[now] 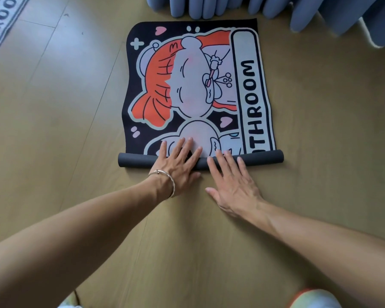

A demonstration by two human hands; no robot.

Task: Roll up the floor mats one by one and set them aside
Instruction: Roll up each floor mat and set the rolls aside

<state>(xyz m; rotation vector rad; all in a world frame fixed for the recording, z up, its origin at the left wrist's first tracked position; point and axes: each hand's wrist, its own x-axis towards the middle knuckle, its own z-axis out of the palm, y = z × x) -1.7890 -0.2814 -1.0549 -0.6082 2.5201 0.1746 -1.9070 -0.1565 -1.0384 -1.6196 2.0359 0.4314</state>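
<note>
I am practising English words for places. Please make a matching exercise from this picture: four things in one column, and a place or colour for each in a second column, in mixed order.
Things
1. roll
2. curtain
3. bracelet
4. second mat

Places or colours
a. top left corner of the picture
b. pressed under the left hand and the right hand
c. blue, along the top edge
d. round the left wrist

Pairs: 1-b, 2-c, 3-d, 4-a
</note>
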